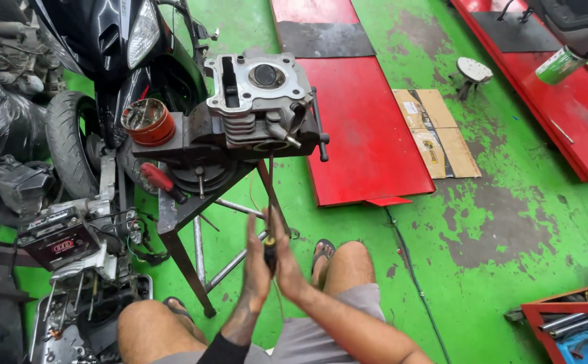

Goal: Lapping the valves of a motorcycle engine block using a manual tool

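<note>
Below the metal stand | both hands, left and right, press palms around a thin rod tool | rod rises to the cylinder head clamped on the stand | green floor beneath.

Cyl head clamped on stand, centre frame. Round tin on stand's left end, just beside head. Motorbike behind stand, wheel to left. Engine parts on floor left of stand. L hand & r hand pressed together round thin tool, below head, above knees. Ramp right of stand; cardboard further right. Toolbox far right, near.
</note>
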